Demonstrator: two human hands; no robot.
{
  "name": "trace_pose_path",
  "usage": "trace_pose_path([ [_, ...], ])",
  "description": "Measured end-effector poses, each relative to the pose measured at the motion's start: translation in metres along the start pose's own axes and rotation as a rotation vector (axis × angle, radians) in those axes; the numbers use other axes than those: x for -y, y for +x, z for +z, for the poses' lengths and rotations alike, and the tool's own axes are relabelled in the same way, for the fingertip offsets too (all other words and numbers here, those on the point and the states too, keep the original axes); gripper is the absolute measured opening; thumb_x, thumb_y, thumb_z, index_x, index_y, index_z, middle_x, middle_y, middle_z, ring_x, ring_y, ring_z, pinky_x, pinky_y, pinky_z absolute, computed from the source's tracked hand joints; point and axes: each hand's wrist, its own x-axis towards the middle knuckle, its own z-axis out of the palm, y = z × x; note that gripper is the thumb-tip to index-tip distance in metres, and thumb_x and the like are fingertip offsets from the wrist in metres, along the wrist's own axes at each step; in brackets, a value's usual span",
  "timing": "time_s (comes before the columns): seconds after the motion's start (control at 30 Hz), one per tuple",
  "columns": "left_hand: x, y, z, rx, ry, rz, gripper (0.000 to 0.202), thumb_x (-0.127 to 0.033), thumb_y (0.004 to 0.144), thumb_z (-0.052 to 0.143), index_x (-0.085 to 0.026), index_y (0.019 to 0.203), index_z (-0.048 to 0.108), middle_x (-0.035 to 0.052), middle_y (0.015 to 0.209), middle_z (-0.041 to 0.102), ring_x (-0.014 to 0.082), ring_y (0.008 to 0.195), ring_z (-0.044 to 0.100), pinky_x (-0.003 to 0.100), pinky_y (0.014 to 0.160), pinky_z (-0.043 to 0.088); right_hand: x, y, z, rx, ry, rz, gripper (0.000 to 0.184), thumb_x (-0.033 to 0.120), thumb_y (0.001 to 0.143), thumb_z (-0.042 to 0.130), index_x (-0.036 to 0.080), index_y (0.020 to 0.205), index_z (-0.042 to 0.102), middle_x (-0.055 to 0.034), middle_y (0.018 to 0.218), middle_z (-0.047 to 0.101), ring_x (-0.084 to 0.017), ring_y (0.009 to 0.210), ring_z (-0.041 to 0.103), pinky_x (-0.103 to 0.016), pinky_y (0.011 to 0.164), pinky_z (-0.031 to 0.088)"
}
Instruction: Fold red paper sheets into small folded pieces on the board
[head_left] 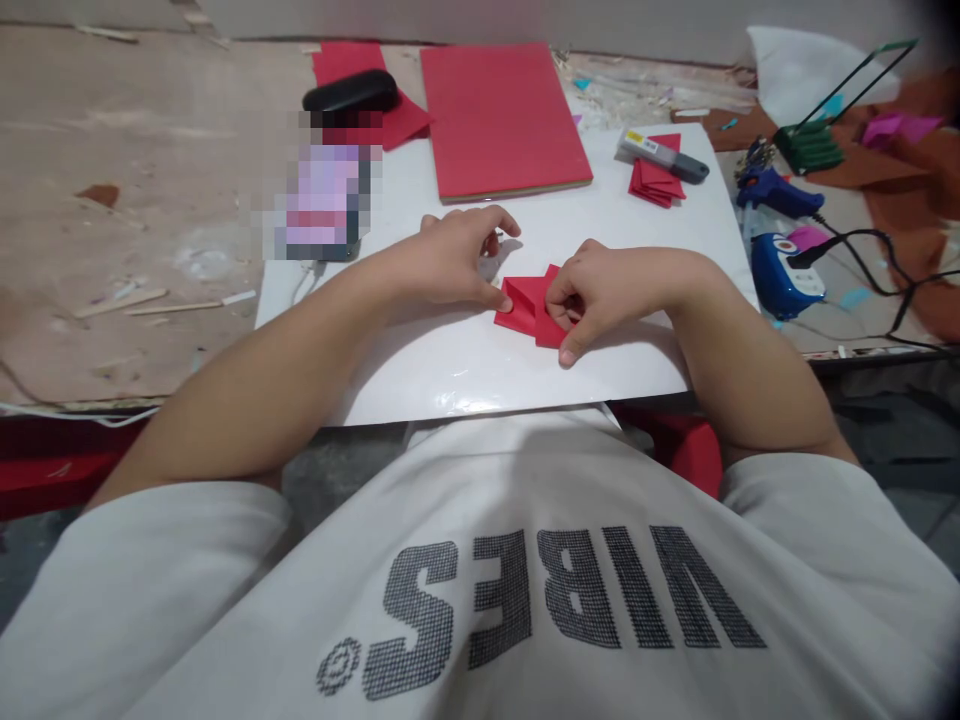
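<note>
Folded red paper (522,316): on the white board (420,370), on the near side of the red pad (506,120), not touching it. Long axis runs roughly sideways, about in line with the pad's near edge. Both hands are at it, one per end. Left hand (450,258): thumb touching the left end, index up and well apart from it, so a wide spread; paper lies to the right of that thumb. Right hand (604,285) covers more of it: over the right end, fingers curled down, thumb at the near edge. Can't tell if it's pinching; knuckles hide the contact. Right of pad: utility knife (664,157) on folded red pieces (651,188). Left of pad: black case (351,95) and pixelated phone (322,195).
</note>
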Motion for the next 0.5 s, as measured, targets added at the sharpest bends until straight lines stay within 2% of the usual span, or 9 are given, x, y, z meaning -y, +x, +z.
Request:
trace_pose_path([
  [0.07, 0.004, 0.001, -0.005, -0.002, -0.012, 0.012, 0.091, -0.027, 0.056, 0.122, -0.029, 0.139, 0.085, 0.0029, 0.115, 0.078, 0.0319, 0.106, 0.073, 0.076, 0.133, 0.056, 0.005, -0.001, 0.002, -0.037, -0.012, 0.009, 0.061, 0.062, 0.071, 0.124, 0.029, 0.073, 0.073, -0.0035, 0.071, 0.065, -0.033, 0.097, 0.068, -0.046, 0.087, 0.051],
  [0.13, 0.007, -0.001, -0.007, -0.049, -0.127, 0.101, 0.073, -0.026, 0.060, 0.118, -0.030, 0.126, 0.087, 0.0039, 0.114, 0.080, 0.0318, 0.102, 0.073, 0.065, 0.123, 0.065, 0.010, -0.002, 0.002, -0.071, -0.016, 0.017, 0.058, 0.055, 0.075, 0.121, 0.028, 0.071, 0.069, -0.0022, 0.070, 0.063, -0.029, 0.088, 0.065, -0.046, 0.083, 0.049],
  [0.2, 0.008, -0.006, -0.007, -0.088, -0.293, 0.190, 0.058, -0.029, 0.068, 0.114, -0.032, 0.119, 0.086, 0.0051, 0.118, 0.083, 0.0330, 0.106, 0.079, 0.053, 0.110, 0.070, 0.010, -0.004, -0.002, -0.096, 0.005, 0.014, 0.054, 0.049, 0.081, 0.116, 0.027, 0.071, 0.067, -0.0006, 0.069, 0.063, -0.024, 0.077, 0.060, -0.044, 0.077, 0.046],
  [0.27, 0.004, -0.010, -0.005, -0.109, -0.410, 0.237, 0.050, -0.034, 0.079, 0.109, -0.032, 0.122, 0.084, 0.0056, 0.123, 0.084, 0.0333, 0.113, 0.084, 0.048, 0.104, 0.072, 0.005, -0.006, -0.008, -0.109, 0.079, -0.016, 0.049, 0.049, 0.087, 0.111, 0.026, 0.073, 0.070, 0.0010, 0.069, 0.065, -0.020, 0.072, 0.058, -0.042, 0.073, 0.044],
  [0.37, -0.003, -0.012, -0.001, -0.176, -0.418, 0.280, 0.053, -0.041, 0.087, 0.108, -0.030, 0.132, 0.082, 0.0064, 0.120, 0.085, 0.0350, 0.119, 0.088, 0.050, 0.104, 0.073, -0.009, -0.008, -0.020, -0.127, 0.321, -0.103, 0.042, 0.060, 0.096, 0.105, 0.024, 0.090, 0.084, 0.0010, 0.079, 0.076, -0.019, 0.076, 0.065, -0.038, 0.073, 0.049],
  [0.43, -0.006, -0.009, 0.002, -0.233, -0.402, 0.324, 0.061, -0.049, 0.088, 0.112, -0.029, 0.136, 0.080, 0.0076, 0.122, 0.085, 0.0363, 0.123, 0.087, 0.053, 0.106, 0.074, -0.018, -0.008, -0.025, -0.160, 0.506, -0.162, 0.051, 0.071, 0.097, 0.104, 0.022, 0.105, 0.090, -0.0016, 0.093, 0.084, -0.020, 0.082, 0.071, -0.036, 0.077, 0.055],
  [0.5, -0.007, -0.004, 0.004, -0.272, -0.414, 0.371, 0.069, -0.058, 0.087, 0.113, -0.028, 0.138, 0.078, 0.0090, 0.130, 0.087, 0.0364, 0.126, 0.086, 0.055, 0.106, 0.074, -0.023, -0.007, -0.028, -0.219, 0.635, -0.216, 0.061, 0.077, 0.094, 0.106, 0.021, 0.111, 0.091, -0.0040, 0.100, 0.087, -0.021, 0.087, 0.074, -0.036, 0.081, 0.060],
])
